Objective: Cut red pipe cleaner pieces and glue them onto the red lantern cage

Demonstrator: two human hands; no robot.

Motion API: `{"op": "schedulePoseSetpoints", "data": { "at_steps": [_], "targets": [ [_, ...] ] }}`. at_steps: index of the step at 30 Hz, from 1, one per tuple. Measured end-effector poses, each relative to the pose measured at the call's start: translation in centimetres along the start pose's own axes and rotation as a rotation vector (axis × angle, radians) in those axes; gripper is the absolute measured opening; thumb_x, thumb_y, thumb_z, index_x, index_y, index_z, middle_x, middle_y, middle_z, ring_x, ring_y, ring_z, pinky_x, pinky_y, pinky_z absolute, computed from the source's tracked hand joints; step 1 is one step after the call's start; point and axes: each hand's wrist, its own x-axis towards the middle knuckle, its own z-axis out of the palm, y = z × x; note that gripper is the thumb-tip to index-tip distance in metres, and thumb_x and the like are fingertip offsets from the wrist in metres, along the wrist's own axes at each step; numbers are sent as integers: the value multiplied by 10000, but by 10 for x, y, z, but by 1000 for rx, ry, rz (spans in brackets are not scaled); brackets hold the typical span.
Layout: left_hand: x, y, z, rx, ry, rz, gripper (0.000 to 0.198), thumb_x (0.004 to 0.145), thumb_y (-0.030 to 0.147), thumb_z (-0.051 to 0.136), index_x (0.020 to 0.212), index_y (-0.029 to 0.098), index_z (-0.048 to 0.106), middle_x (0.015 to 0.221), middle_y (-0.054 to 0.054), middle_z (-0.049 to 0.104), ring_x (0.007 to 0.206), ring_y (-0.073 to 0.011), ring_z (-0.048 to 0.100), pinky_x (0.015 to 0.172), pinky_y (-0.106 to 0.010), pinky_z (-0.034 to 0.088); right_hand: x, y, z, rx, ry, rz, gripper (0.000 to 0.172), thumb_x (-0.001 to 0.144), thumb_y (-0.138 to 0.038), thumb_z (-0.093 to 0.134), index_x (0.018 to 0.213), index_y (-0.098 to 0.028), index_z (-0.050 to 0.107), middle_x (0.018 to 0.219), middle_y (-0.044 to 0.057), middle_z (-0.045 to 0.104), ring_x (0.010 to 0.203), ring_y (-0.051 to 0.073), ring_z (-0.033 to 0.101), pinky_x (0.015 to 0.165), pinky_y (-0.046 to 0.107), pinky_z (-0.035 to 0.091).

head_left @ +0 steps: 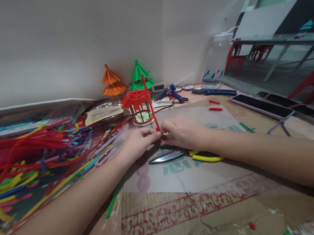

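Note:
My left hand (142, 138) and my right hand (181, 130) meet above the middle of the sheet-covered table, both closed in a pinch on a red pipe cleaner (150, 102). Its long end stands upright; the lower end is bent and partly hidden by my fingers. Just below my hands lies a pair of scissors (168, 156) with yellow-and-black handles. Right behind the pipe cleaner stands a small round pavilion model (135, 99) with a red roof, brown posts and a pale base. Two short red pieces (215, 108) lie to the right.
An orange tiered model (108, 77) and a green one (138, 72) stand at the back. Many loose pipe cleaners (14, 151) fill the left side. A blue glue gun (171, 92), blue pliers (213, 92), a clear bottle (216, 60) and a phone (261, 106) are to the right.

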Motion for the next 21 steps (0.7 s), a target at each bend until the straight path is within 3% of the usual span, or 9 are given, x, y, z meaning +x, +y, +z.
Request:
{"op": "schedulePoseSetpoints", "data": {
  "at_steps": [10,14,18,21],
  "targets": [
    [-4,7,6,54,22,35,236,751,415,695,708,186,733,718,-12,742,652,-167,646,617,-255,461,1,1,6,36,75,-12,188,915,-336,645,926,-162,575,791,56,651,691,183,540,603,276,281],
    [-5,6,6,42,20,59,233,773,403,682,738,178,731,725,-13,740,655,-156,640,618,-246,460,2,1,5,30,38,6,203,922,-360,638,942,-163,589,808,60,660,706,190,554,616,280,296],
    [-6,7,7,-6,41,53,241,783,404,696,765,164,715,721,-20,741,637,-148,643,615,-245,476,1,-4,-10,6,-15,44,306,867,-435,708,964,-163,609,848,79,681,759,211,586,626,283,312],
    [-7,8,8,-67,20,12,225,805,384,705,778,161,701,760,-41,762,686,-160,690,656,-253,513,-7,-5,-32,29,-79,135,238,908,-387,655,994,-166,631,897,87,701,803,211,612,644,279,344]
  ]
}}
